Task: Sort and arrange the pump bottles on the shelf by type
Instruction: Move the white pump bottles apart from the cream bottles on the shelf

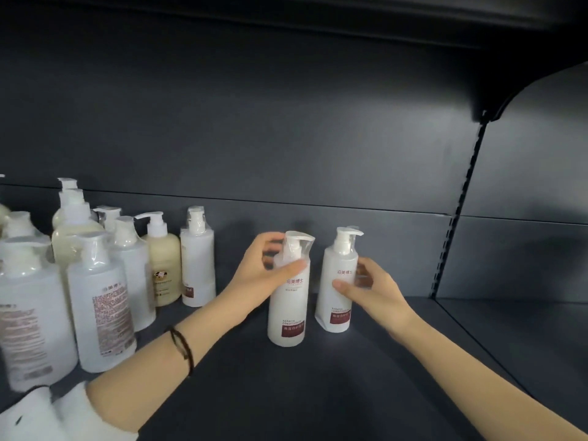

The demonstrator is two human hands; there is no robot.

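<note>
Sleeve [47, 415] nearest | left hand [264, 268] grips left bottle [286, 310] | right hand [375, 289] grips right bottle [334, 297] | bottle cluster [95, 297] leftward

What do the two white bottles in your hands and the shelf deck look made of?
Likely plastic: left-hand bottle and right-hand bottle, smooth semi-gloss white with soft highlights; clear film covers the tops. The shelf: probably painted metal, matte dark grey, with a slotted upright.
</note>
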